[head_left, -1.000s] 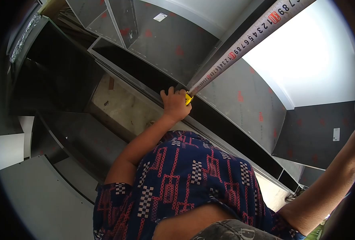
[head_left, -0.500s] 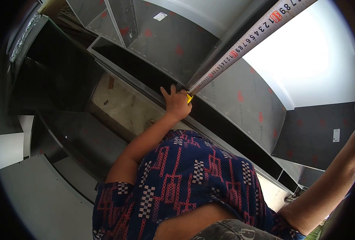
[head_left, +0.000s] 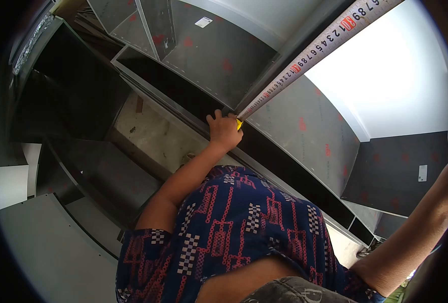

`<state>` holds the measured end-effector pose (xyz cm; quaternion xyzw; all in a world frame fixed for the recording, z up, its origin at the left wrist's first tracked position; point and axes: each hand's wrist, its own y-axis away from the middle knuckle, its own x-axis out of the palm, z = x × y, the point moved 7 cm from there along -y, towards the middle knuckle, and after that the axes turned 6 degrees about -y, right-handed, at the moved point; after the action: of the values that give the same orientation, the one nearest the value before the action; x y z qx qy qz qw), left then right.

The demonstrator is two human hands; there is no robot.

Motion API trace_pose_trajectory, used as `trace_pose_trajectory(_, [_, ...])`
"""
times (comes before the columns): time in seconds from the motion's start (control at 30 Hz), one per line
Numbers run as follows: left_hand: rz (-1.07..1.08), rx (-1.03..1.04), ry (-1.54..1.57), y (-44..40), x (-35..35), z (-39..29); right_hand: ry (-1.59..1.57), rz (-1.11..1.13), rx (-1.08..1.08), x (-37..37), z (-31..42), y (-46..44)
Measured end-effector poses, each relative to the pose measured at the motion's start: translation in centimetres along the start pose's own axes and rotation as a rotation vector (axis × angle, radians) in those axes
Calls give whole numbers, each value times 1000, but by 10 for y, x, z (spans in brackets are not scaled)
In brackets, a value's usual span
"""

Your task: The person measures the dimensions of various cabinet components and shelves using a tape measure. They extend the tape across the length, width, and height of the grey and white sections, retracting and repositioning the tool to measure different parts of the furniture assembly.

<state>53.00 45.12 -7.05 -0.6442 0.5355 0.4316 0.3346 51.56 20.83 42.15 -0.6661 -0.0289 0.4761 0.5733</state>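
Observation:
My left hand is closed round a yellow tape measure case, its fingers over the edge of a long dark cabinet compartment. From the case a long metal tape blade with black and red numbers runs up to the top right, growing wider towards the camera. My right forearm rises at the right edge of the view, and the hand itself is out of frame.
Dark grey cabinet panels with red marks and a white label stand beyond the compartment. More dark panels and a pale grey board are on the left. A bare floor strip lies between them.
The fingers of my left hand have curled in slightly, and less of the yellow case shows. The tape blade has shifted slightly in view.

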Motion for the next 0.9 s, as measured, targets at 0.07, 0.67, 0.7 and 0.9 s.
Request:
trace_pose_trajectory(0.07, [-12,4,-7,0,0,0,0,3,1,0,1,1])
trace_pose_trajectory(0.67, [-75,30,-26,1,-1,0,-14,-3,-29,6,7,2])
trace_pose_trajectory(0.7, [-70,29,-34,1,-1,0,-17,0,-32,9,8,2])
trace_pose_trajectory(0.9, [-41,31,3,0,1,1,-14,-5,-39,9,10,-1])
